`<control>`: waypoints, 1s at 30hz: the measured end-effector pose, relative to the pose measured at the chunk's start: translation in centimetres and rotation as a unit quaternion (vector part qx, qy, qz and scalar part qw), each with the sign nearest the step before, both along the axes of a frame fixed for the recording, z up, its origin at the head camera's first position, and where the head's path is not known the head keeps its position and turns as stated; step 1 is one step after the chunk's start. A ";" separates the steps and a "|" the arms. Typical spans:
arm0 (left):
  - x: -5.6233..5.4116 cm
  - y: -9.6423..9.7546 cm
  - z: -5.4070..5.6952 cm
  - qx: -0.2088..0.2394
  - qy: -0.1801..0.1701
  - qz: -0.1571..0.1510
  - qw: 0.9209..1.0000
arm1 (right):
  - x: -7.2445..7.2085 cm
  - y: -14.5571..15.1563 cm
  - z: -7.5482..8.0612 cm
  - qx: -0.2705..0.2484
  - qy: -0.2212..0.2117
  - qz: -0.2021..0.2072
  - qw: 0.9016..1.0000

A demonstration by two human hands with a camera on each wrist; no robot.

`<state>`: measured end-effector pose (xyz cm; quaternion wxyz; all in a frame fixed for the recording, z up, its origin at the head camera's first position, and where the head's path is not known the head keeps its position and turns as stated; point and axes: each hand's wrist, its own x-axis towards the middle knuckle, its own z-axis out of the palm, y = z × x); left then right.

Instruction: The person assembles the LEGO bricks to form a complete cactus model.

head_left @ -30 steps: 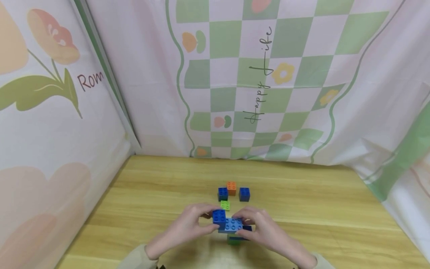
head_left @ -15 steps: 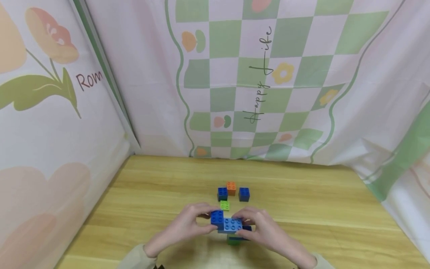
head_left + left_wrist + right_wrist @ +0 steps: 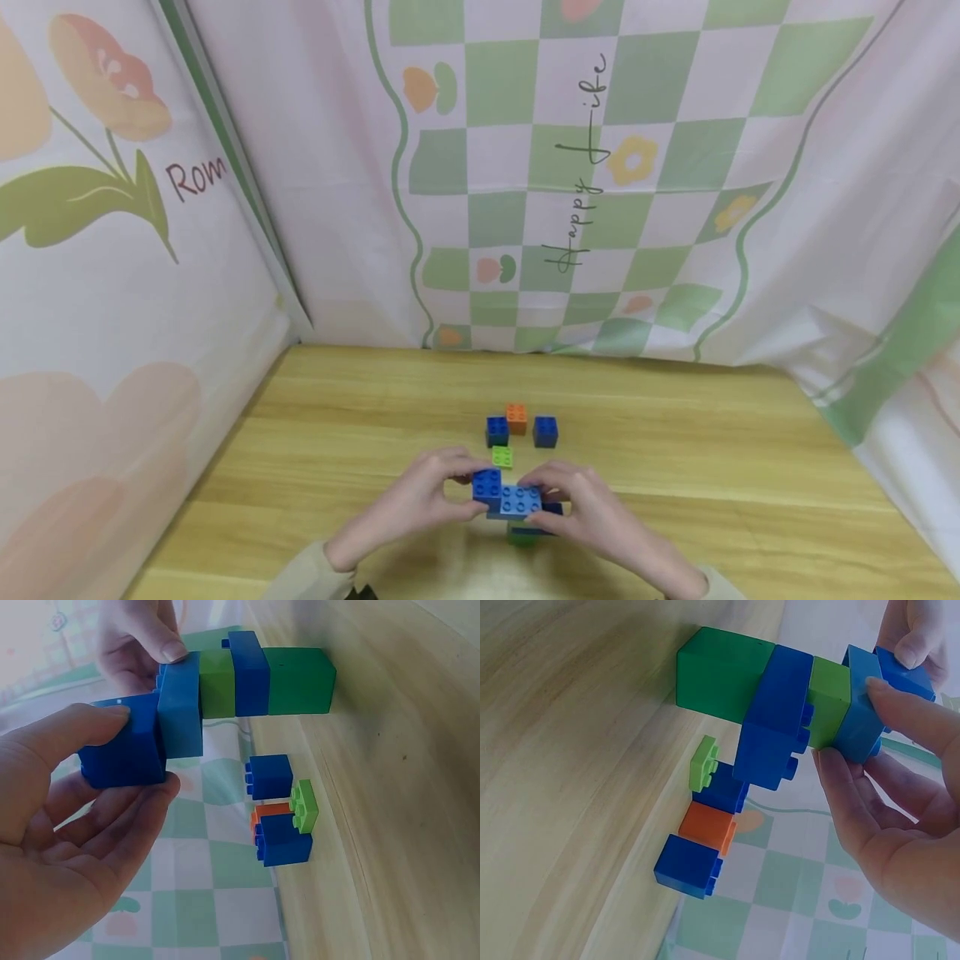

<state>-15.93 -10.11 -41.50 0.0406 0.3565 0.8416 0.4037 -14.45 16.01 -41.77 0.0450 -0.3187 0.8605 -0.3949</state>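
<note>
My left hand [image 3: 435, 493] pinches a square dark blue building brick [image 3: 487, 483] between thumb and fingers. That brick sits at the left end of a light blue brick [image 3: 521, 501], against its studded side; whether it is fully seated I cannot tell. On the other end of the light blue brick, my right hand [image 3: 583, 505] grips with thumb and fingertips. Under it, in the left wrist view, come a lime green brick [image 3: 217, 684], a longer dark blue brick [image 3: 252, 673] and a green brick [image 3: 303, 681] standing on the table.
Just beyond the hands lie a thin lime brick [image 3: 502, 457], an orange brick [image 3: 516, 418] and two loose dark blue bricks, one to the left [image 3: 497, 431] and one to the right [image 3: 546, 432]. A patterned curtain [image 3: 502, 221] borders the wooden table [image 3: 360, 400] at the back.
The top dark blue brick and my left hand shifted a little left, then slightly back right. My right hand and the stack below stay put.
</note>
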 end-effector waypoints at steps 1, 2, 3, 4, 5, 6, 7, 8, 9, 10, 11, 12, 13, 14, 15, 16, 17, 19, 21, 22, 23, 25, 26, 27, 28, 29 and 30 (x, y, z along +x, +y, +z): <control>0.0 0.0 0.0 0.001 0.002 0.000 1.000 | 0.0 0.0 0.0 0.000 0.000 -0.001 1.000; 0.0 0.1 0.0 0.002 0.003 0.000 1.000 | 0.0 0.0 0.0 0.000 0.001 -0.002 1.000; 0.0 0.1 0.0 0.003 0.006 -0.002 1.000 | 0.0 0.0 0.0 0.001 0.002 -0.003 1.000; 0.0 0.2 0.0 0.003 0.007 -0.002 1.000 | 0.0 0.1 0.0 0.001 0.002 -0.004 1.000; 0.0 0.2 0.0 0.002 0.009 -0.002 1.000 | 0.1 0.1 -0.1 0.001 0.003 -0.005 1.000; 0.0 0.2 0.1 0.001 0.009 -0.001 1.000 | 0.1 0.1 -0.1 -0.001 0.003 -0.007 1.000; 0.0 0.2 0.1 0.000 0.007 0.000 1.000 | 0.1 0.0 -0.1 -0.001 0.004 -0.008 1.000; 0.0 0.2 0.1 0.000 0.004 0.000 1.000 | 0.1 0.0 -0.1 -0.002 0.006 -0.008 1.000; 0.1 0.2 0.1 -0.001 0.000 0.001 1.000 | 0.1 0.0 -0.1 -0.003 0.006 -0.009 1.000; 0.1 0.2 0.1 0.000 -0.007 0.003 1.000 | 0.1 0.0 -0.1 -0.004 0.008 -0.010 1.000; 0.1 0.2 0.1 0.002 -0.015 0.003 1.000 | 0.1 0.0 -0.1 -0.004 0.011 -0.010 1.000; 0.1 0.3 0.1 0.006 -0.023 0.003 1.000 | 0.1 0.0 -0.1 -0.004 0.013 -0.011 1.000; 0.1 0.3 0.0 0.010 -0.030 0.003 1.000 | 0.1 0.0 0.0 -0.002 0.016 -0.012 1.000; 0.1 0.4 0.0 0.015 -0.037 0.003 0.999 | 0.1 0.0 0.0 -0.002 0.018 -0.012 1.000; 0.1 0.4 -0.1 0.019 -0.044 0.004 0.999 | 0.1 0.0 0.0 0.000 0.020 -0.013 1.000; 0.1 0.4 -0.2 0.022 -0.049 0.006 0.999 | 0.1 0.0 0.0 0.001 0.022 -0.014 1.000; 0.1 0.5 -0.3 0.025 -0.056 0.008 0.998 | 0.1 0.0 0.0 0.002 0.023 -0.014 1.000; 0.1 0.6 -0.6 0.027 -0.073 0.012 0.997 | 0.1 0.0 0.0 0.003 0.025 -0.014 1.000; 0.1 0.8 -0.9 0.028 -0.091 0.017 0.995 | 0.1 0.1 -0.1 0.003 0.030 -0.013 0.999; 0.1 0.9 -1.1 0.029 -0.097 0.020 0.995 | 0.1 0.1 -0.1 0.004 0.032 -0.013 0.999; 0.1 1.0 -1.2 0.032 -0.104 0.021 0.994 | 0.1 0.1 -0.2 0.005 0.034 -0.013 0.999; 0.2 1.3 -1.5 0.036 -0.109 0.026 0.993 | 0.2 0.2 -0.3 0.004 0.042 -0.012 0.999; 0.2 1.4 -1.7 0.037 -0.108 0.028 0.993 | 0.2 0.2 -0.3 0.005 0.044 -0.011 0.999; 0.2 1.5 -1.8 0.038 -0.107 0.029 0.993 | 0.2 0.1 -0.4 0.005 0.047 -0.011 0.999; 0.2 1.6 -1.9 0.039 -0.108 0.031 0.993 | 0.2 0.1 -0.4 0.005 0.047 -0.011 0.999; 0.1 1.7 -2.0 0.038 -0.108 0.032 0.993 | 0.2 0.1 -0.4 0.004 0.048 -0.011 0.999; 0.1 1.7 -2.1 0.037 -0.110 0.033 0.993 | 0.3 0.1 -0.5 0.003 0.048 -0.011 0.999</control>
